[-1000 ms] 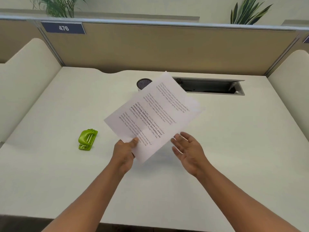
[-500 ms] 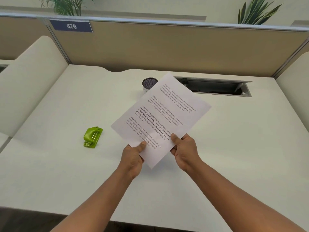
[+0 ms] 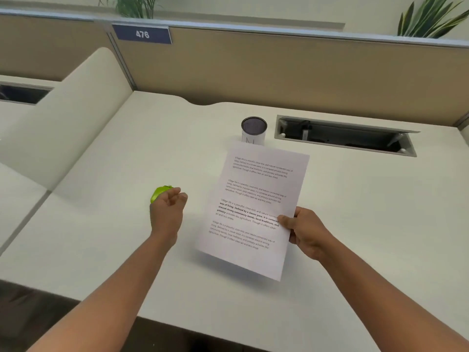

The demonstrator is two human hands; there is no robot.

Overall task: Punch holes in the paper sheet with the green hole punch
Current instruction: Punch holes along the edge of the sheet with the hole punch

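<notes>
Under my left hand (image 3: 167,212) lies the punch (image 3: 157,193), mostly hidden; my fingers are loosely curled over it, and whether they touch it I cannot tell. My right hand (image 3: 305,231) pinches the sheet (image 3: 256,207) at its right edge, thumb on top, lifted off the desk (image 3: 101,224), so its left margin faces the punch, probably for feeding. Beyond the sheet stands a can (image 3: 253,130), with a cable tray (image 3: 345,135) to its right.
</notes>
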